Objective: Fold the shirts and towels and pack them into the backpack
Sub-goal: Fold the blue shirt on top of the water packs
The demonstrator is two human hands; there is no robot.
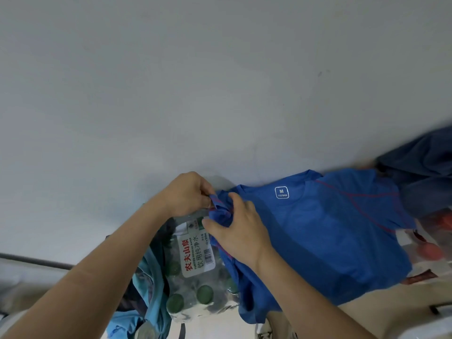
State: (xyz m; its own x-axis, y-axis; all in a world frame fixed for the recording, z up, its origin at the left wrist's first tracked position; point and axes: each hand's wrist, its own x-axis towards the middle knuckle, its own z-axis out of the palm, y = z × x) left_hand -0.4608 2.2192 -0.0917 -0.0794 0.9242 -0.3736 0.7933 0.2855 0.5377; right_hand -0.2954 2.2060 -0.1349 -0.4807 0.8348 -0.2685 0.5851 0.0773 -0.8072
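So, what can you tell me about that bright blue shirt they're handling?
The blue shirt looks like thin, sporty knit fabric with red seam stitching and a white printed M size label. It lies spread and rumpled, one edge draped over a wrapped pack of water bottles. The left hand and right hand both pinch a bunched bit at one end.

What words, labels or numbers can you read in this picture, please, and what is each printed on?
"M" over "160/84A": white size mark on the blue shirt.
"农夫山泉": red characters on the label of the pack of water bottles.
"饮用纯净水": dark characters on the same label.
Smaller print and barcode digits on that label: too small to read.
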